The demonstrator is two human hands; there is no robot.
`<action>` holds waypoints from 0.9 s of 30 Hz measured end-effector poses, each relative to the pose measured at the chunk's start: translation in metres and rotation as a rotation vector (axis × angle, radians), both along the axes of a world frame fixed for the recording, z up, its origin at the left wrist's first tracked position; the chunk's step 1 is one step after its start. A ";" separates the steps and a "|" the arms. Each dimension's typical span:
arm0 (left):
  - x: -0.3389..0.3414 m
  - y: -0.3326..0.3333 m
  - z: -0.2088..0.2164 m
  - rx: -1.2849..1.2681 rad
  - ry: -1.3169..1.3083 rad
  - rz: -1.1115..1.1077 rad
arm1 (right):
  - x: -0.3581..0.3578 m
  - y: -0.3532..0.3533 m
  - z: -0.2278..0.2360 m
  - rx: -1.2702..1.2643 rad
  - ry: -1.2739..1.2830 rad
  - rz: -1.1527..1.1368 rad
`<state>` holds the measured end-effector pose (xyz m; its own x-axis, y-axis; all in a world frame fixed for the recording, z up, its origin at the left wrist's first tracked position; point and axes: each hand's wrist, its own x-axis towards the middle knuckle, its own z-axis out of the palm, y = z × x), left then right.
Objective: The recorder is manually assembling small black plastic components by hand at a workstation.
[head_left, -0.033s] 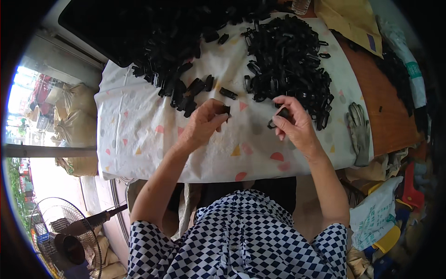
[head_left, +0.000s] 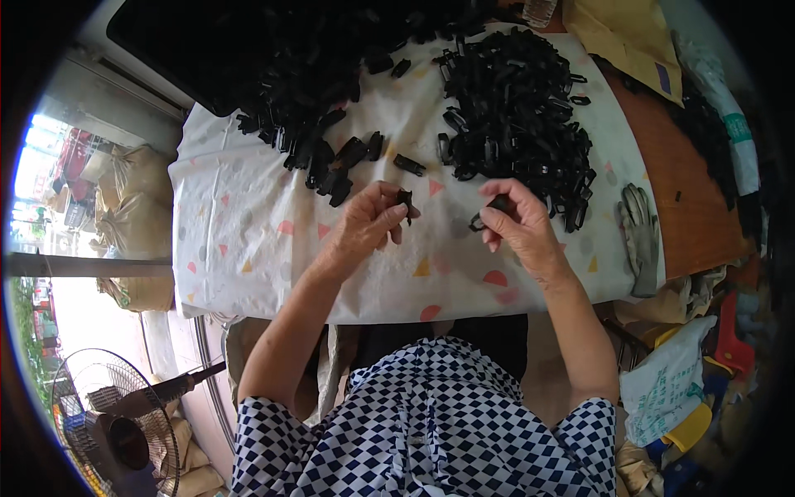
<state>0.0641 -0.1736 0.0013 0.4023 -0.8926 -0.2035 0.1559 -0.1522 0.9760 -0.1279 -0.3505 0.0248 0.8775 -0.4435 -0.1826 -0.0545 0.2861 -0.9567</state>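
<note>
Between thumb and fingers of my left hand [head_left: 370, 219] is a small black plastic piece [head_left: 406, 199], its narrow end hanging below the fingertips. My right hand [head_left: 522, 219] pinches a black plastic part [head_left: 499, 204]; a thin loop-like edge shows at its left side, and the rest is hidden by the fingers. Both hands hover apart above the near half of the table. Just beyond them lies a single black clip-like part [head_left: 409, 165]. One heap of black parts [head_left: 517, 99] sits behind my right hand, and another heap [head_left: 306, 116] spreads at the far left.
A patterned white cloth [head_left: 248, 273] covers the table. At the back left stands a large black container [head_left: 166, 58]. To the right are a grey work glove [head_left: 638, 236], brown wooden surface [head_left: 696, 182] and paper bag [head_left: 621, 41]. A fan [head_left: 124, 439] stands lower left.
My left hand has shifted slightly right and turned, so more of its black piece shows. My right hand has moved slightly left with its part. The heaps look the same.
</note>
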 end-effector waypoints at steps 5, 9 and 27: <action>-0.034 0.028 -0.003 -0.116 0.380 0.106 | 0.023 0.038 -0.016 0.289 -0.032 0.011; -0.044 0.050 -0.012 -0.160 0.189 0.123 | 0.034 0.061 -0.013 0.399 -0.026 0.059; -0.058 0.087 0.009 -0.110 -0.534 0.226 | 0.034 0.097 0.004 0.373 0.048 0.204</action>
